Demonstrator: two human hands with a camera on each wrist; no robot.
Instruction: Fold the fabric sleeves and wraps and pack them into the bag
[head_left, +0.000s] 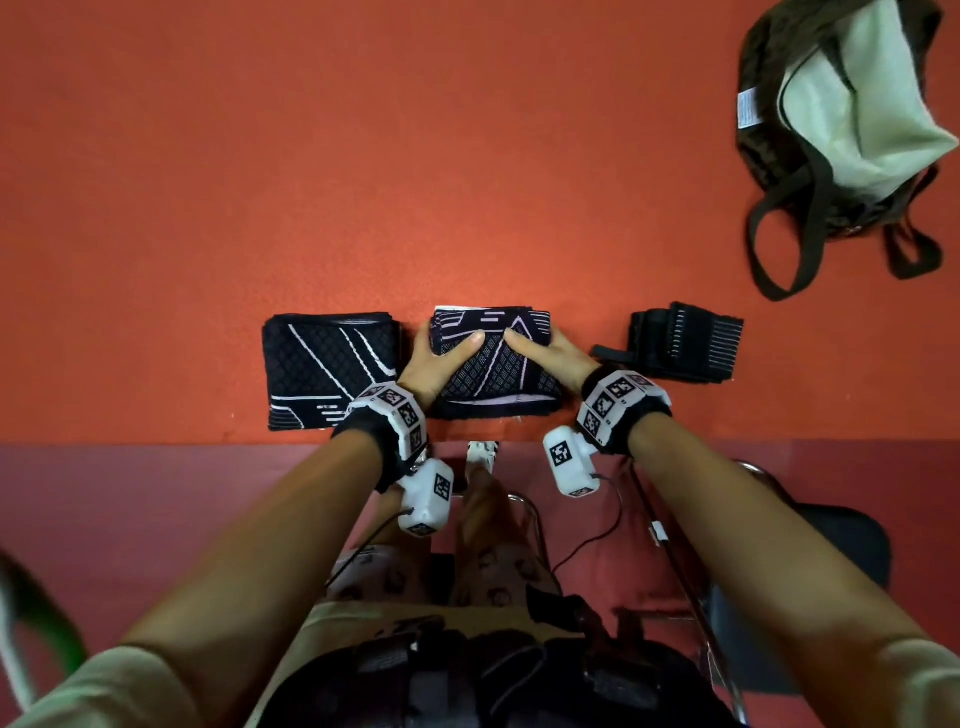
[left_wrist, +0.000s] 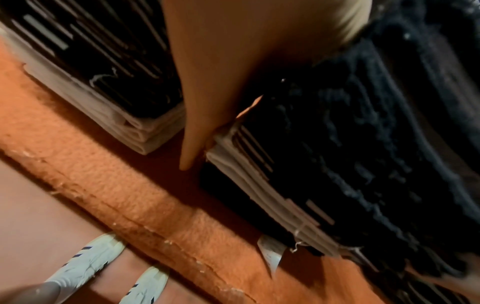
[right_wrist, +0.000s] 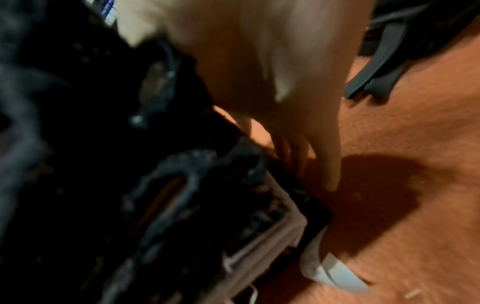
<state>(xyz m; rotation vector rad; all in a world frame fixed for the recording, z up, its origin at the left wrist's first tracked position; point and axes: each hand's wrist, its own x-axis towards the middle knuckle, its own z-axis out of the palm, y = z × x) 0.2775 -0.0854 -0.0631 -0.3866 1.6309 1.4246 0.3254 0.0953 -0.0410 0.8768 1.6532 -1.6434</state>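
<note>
Three folded pieces lie in a row near the front edge of the orange table (head_left: 363, 182). The middle one, a dark sleeve with white lines (head_left: 493, 379), is gripped from both sides: my left hand (head_left: 439, 356) and right hand (head_left: 543, 353) have thumbs on top and fingers down its sides. In the left wrist view the fingers (left_wrist: 197, 123) reach down beside the sleeve's layered edge (left_wrist: 259, 185). A matching folded sleeve (head_left: 327, 369) lies to the left, and a black wrap with grey stripes (head_left: 680, 343) to the right. The dark bag (head_left: 841, 130) lies with its mouth wide at the far right.
The bag's straps (head_left: 789, 234) trail towards me on the table. A white label (right_wrist: 332, 273) sticks out under the held sleeve's near corner. Below the table edge are my shoes (left_wrist: 85, 265) and a black chair (head_left: 831, 535) on the right.
</note>
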